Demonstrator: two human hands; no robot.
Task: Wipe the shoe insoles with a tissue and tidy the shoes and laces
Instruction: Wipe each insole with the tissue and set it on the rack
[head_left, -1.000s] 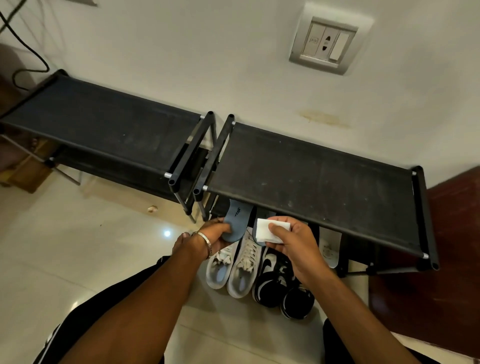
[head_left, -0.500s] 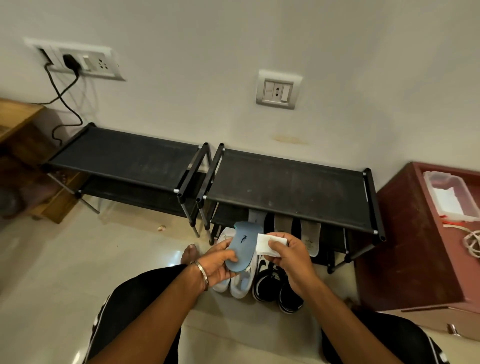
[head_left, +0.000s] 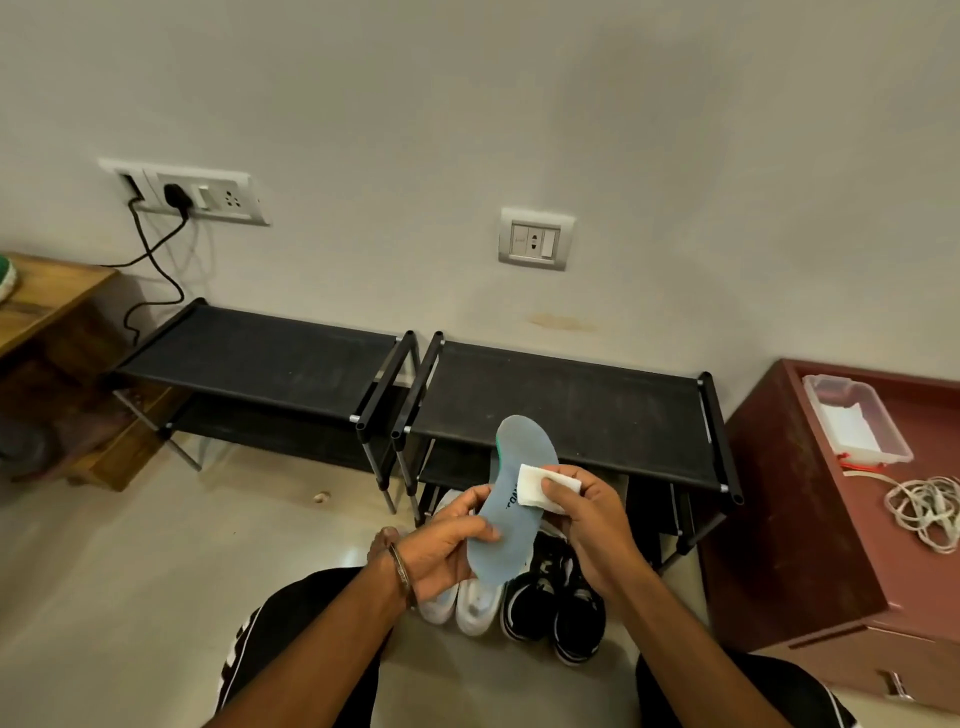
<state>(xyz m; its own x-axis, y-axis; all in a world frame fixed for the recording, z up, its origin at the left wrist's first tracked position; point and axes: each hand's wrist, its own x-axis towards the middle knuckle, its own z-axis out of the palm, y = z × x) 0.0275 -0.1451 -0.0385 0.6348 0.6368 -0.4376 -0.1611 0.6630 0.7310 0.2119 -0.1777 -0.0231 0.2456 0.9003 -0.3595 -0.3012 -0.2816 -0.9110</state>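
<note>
One clear tub (head_left: 860, 422) holds white tissues (head_left: 847, 427)

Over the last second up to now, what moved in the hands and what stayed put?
The left hand has lifted the blue insole up from the shoes. The right hand has brought the folded tissue onto its upper face. Both grips are unchanged. The white sneakers and black sneakers stay on the floor.

matt grey-blue foam insole (head_left: 511, 512) at centre, soft white paper tissue (head_left: 535, 490) against it. matt black fabric shoe racks (head_left: 561, 410) on metal tubes. glossy pale tiled floor (head_left: 156, 571). smooth reddish wooden cabinet (head_left: 810, 519) at right.
</note>
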